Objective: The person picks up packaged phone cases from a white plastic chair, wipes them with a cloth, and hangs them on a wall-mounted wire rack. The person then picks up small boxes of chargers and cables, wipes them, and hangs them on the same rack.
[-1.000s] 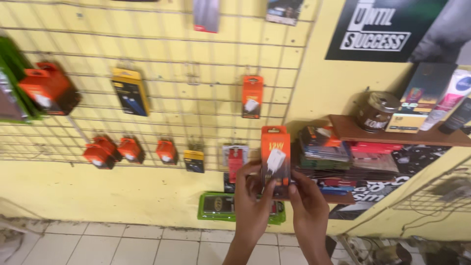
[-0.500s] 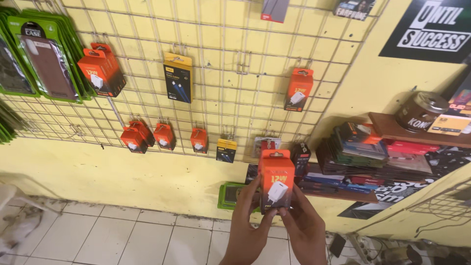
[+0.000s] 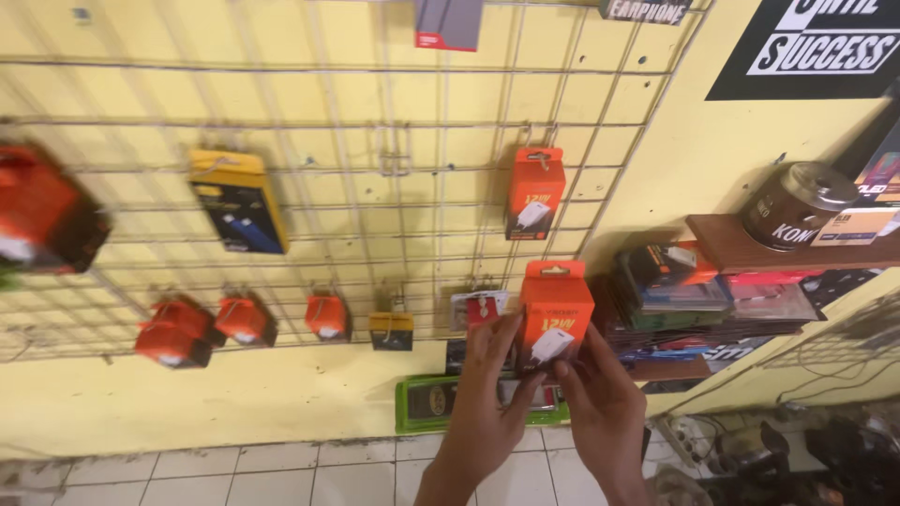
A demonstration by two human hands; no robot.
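Hands: left hand (image 3: 483, 394) and right hand (image 3: 600, 403) together grasp an orange cardboard charger box (image 3: 555, 314) by its lower end.
Box position: upright, in front of the wire grid panel's (image 3: 375, 122) lower right corner.
Nearby: identical orange hanging box (image 3: 535, 190) above; green flat package (image 3: 431, 403) below.

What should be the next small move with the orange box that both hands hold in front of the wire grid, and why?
Probably lift the orange box toward a free hook on the wire grid. The left hand and right hand hold it by its lower part, its hang tab points up, and a similar box already hangs just above it.
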